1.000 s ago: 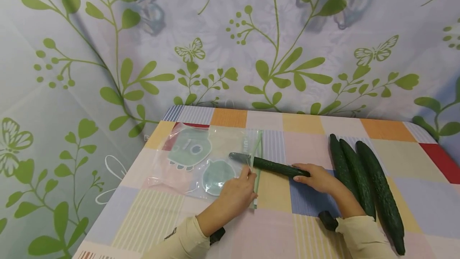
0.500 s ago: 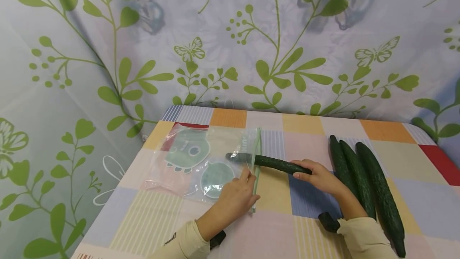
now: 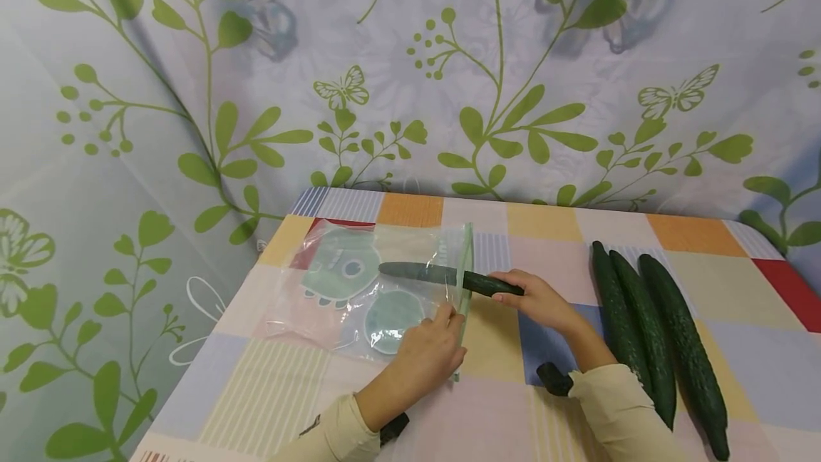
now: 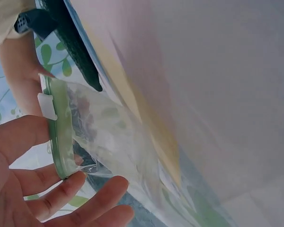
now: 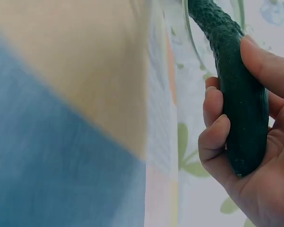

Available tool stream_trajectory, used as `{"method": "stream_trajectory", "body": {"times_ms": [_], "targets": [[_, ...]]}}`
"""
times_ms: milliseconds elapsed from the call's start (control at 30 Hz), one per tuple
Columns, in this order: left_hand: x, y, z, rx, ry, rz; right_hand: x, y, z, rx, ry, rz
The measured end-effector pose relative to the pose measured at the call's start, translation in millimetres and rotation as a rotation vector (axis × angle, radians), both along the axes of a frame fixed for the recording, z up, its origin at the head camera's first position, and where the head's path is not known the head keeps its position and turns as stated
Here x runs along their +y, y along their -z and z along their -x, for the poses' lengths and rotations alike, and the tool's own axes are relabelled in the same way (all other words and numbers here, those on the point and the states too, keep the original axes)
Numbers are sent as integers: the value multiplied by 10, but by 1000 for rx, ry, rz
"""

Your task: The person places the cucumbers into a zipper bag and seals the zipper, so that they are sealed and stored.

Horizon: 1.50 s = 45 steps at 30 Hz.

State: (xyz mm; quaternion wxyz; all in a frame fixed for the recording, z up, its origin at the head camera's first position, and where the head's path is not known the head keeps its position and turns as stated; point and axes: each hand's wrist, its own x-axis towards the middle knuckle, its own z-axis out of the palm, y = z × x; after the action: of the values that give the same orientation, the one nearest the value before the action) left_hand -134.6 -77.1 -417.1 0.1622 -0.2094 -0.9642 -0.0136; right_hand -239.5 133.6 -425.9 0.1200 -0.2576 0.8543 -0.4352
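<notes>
Hanging behind everything, a leaf-patterned cloth (image 3: 359,148) backs the desk (image 3: 737,348), which has a patchwork cover. On it lies a clear bag (image 3: 368,287), its green-edged mouth facing the person's right. Three cucumbers (image 3: 649,334) lie side by side well to the right of the bag. Another, the held cucumber (image 3: 479,284), passes through the mouth, its far part inside. The right grip (image 3: 537,299) curls round its near end; the left grip (image 3: 428,351) pinches the bag's edge, near a small white tab (image 4: 47,106).
</notes>
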Motion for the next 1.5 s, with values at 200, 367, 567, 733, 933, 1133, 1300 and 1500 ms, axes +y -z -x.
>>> {"method": "stream_trajectory", "body": {"times_ms": [200, 367, 567, 733, 933, 1133, 1300, 1500], "targets": [[22, -12, -29, 63, 14, 53, -285, -59, 98, -84, -24, 54], [12, -3, -37, 173, 33, 43, -451, -73, 169, -157, -62, 144], [-9, -16, -31, 207, 47, 41, -565, -57, 242, -226, -59, 174], [-22, -36, -34, 201, 60, 51, -657, -27, 316, -286, -97, 214], [-28, -63, -25, 193, 47, 47, -762, -22, 430, -195, -110, 176], [-41, -85, -22, 191, 41, 46, -837, -17, 525, -189, -88, 164], [-52, -91, -13, 191, 36, 43, -892, 3, 586, -211, -96, 207], [-64, -100, 0, 183, 35, 43, -972, 16, 670, -122, -83, 112]]}}
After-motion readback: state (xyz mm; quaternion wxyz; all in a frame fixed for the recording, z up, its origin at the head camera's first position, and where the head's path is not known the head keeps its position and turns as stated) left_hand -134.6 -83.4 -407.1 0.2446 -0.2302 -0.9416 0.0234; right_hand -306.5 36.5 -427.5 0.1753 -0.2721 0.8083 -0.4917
